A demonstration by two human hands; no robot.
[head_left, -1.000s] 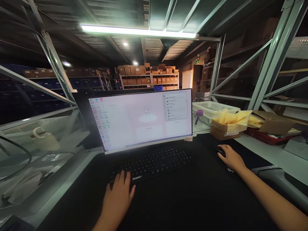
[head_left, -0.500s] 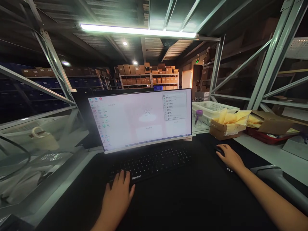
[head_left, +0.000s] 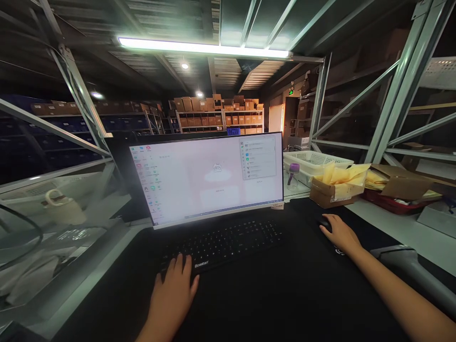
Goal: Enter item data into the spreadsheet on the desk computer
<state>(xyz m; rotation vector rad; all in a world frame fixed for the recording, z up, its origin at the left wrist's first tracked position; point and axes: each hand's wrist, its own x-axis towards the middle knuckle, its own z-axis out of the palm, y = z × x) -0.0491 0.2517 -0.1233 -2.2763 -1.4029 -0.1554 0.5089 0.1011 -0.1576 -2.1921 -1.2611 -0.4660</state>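
While papers (head_left: 335,174) fill a carton (head_left: 320,192), fingers (head_left: 332,218) cover a mouse (head_left: 323,222); baskets (head_left: 305,171) nearby.

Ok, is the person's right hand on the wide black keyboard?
No, the right hand rests on the small black computer mouse, to the right of the keyboard.

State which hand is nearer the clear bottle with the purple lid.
Right. The right hand, on the black mouse, is in front and right of the bottle; the left hand is farther, front-left, at the near-left corner of the black keyboard.
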